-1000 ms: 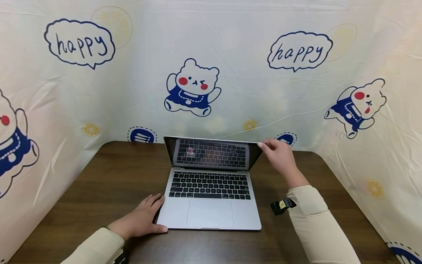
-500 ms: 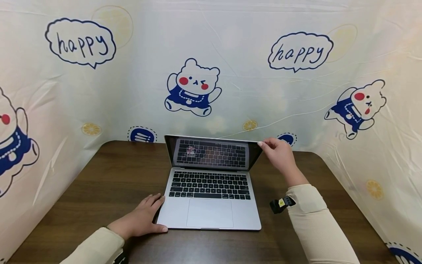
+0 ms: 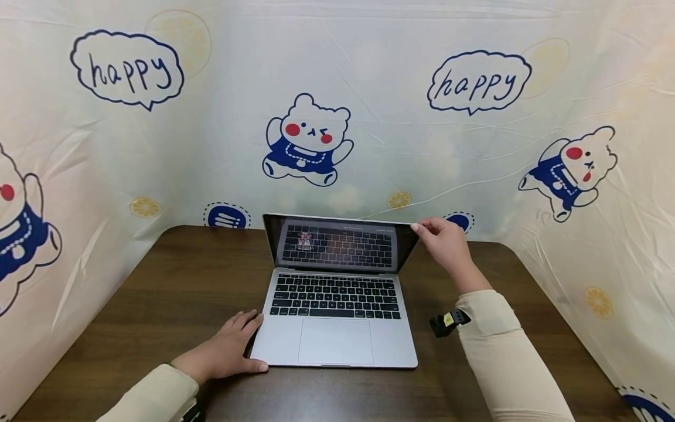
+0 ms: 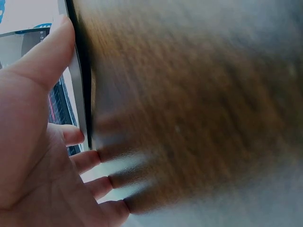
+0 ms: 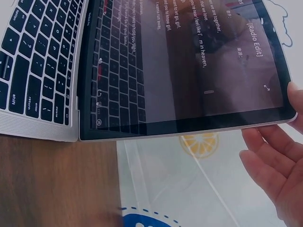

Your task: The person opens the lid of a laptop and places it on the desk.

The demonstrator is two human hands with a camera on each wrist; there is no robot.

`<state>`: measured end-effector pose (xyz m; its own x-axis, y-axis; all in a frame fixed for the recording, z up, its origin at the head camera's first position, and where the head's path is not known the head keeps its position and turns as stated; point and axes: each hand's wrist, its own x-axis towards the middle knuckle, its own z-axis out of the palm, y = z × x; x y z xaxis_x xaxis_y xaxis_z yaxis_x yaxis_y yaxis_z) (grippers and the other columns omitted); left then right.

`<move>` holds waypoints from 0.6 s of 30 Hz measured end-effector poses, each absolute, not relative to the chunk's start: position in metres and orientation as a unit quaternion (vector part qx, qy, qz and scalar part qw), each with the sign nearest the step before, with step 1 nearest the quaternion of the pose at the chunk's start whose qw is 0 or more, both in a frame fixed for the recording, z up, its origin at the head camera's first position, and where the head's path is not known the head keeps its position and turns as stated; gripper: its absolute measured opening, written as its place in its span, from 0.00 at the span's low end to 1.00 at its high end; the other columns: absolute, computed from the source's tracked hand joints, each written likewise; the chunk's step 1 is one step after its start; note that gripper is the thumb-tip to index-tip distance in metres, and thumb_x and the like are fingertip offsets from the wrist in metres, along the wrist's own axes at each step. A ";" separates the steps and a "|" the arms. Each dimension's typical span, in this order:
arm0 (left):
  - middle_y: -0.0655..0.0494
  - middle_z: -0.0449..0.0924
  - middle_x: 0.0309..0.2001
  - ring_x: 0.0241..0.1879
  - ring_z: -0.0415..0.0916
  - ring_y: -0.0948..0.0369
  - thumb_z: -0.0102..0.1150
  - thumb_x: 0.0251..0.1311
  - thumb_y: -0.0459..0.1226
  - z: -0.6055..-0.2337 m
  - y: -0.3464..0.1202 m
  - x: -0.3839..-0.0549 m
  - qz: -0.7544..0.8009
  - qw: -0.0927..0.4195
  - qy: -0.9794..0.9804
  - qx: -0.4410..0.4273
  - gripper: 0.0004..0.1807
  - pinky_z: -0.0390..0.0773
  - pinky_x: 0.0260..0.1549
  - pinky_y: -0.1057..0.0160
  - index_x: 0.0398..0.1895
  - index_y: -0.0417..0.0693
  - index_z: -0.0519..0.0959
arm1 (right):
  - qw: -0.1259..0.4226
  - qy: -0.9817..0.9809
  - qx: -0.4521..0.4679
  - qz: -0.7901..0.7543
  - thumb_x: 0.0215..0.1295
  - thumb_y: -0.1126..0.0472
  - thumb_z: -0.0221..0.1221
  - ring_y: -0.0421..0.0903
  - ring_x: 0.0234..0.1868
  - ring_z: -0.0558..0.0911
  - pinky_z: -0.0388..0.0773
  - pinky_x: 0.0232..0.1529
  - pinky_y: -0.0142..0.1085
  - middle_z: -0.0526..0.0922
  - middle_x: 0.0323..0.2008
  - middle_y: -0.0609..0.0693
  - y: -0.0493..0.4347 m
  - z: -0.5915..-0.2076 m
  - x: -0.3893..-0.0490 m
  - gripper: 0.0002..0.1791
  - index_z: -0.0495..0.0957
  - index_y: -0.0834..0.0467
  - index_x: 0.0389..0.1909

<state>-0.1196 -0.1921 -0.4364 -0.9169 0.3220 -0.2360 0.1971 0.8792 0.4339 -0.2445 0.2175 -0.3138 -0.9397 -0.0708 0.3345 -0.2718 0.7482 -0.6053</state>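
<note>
A silver laptop (image 3: 336,341) lies open on the brown table, its black keyboard facing me. The screen (image 3: 340,243) leans back and mirrors the keys; in the right wrist view lines of lyrics text show on it. My right hand (image 3: 448,249) pinches the lid's upper right corner between thumb and fingers, while the other fingers (image 5: 270,156) sit behind the lid. At the base's front left corner my left hand (image 3: 227,349) rests with fairly straight fingers. Its fingertips touch the left side, and the thumb (image 4: 52,49) lies along the front edge.
The dark wooden table (image 3: 200,275) extends around the laptop on all sides. Behind and beside it hangs a pale curtain (image 3: 390,146) printed with bears and "happy" bubbles. A black device (image 3: 449,322) is strapped at the right wrist.
The lid has tilted slightly further back, its top edge now a little higher in the head view. My right hand has moved up with it. The left hand has stayed in place.
</note>
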 end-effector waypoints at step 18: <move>0.30 0.55 0.69 0.68 0.48 0.30 0.71 0.43 0.59 -0.433 -0.190 -0.119 0.211 0.158 0.956 0.130 0.56 0.57 0.60 0.31 0.69 0.33 0.61 | 0.133 -0.921 0.083 0.357 0.70 0.49 0.56 0.50 0.34 0.78 0.76 0.34 0.39 0.84 0.37 0.59 0.217 -0.313 -0.249 0.19 0.82 0.62 0.46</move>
